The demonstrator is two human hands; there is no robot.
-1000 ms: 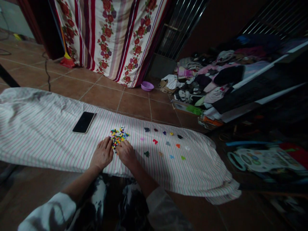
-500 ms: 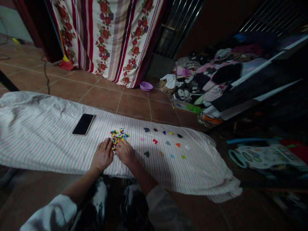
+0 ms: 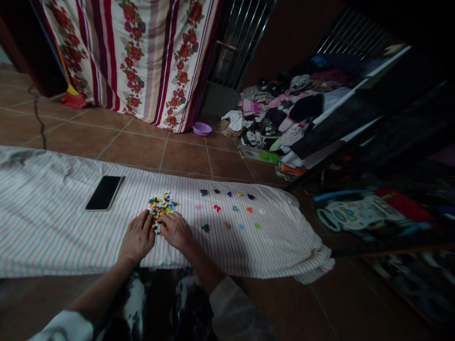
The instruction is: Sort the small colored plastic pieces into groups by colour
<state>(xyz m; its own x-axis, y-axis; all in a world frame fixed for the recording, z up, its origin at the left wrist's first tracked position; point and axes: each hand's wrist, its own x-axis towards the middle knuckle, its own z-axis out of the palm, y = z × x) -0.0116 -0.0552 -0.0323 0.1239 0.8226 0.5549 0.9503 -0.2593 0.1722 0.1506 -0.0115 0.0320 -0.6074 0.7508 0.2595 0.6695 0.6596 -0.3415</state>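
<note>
A loose pile of small multicoloured pieces (image 3: pixel 162 204) lies on the striped cloth. At its near left edge my left hand (image 3: pixel 138 237) rests flat, fingers stretched toward the pieces. My right hand (image 3: pixel 176 231) is at the pile's near right edge, fingers bent together over it; whatever they pinch is hidden. To the right, small one-colour clusters sit in rough rows, among them a red cluster (image 3: pixel 216 208), an orange cluster (image 3: pixel 249 210), a dark green cluster (image 3: pixel 205 228) and a lime green cluster (image 3: pixel 258 226).
A phone (image 3: pixel 104 193) lies left of the pile on the striped cloth (image 3: pixel 71 227). Beyond the cloth are a tiled floor, a purple basin (image 3: pixel 202 129) and a floral curtain (image 3: pixel 152 61). Heaped clothes (image 3: pixel 277 113) and a dark shelf stand at the right.
The whole view has shifted, so the cloth and phone appear farther left. Both hands stay at the pile, with only slight finger movement.
</note>
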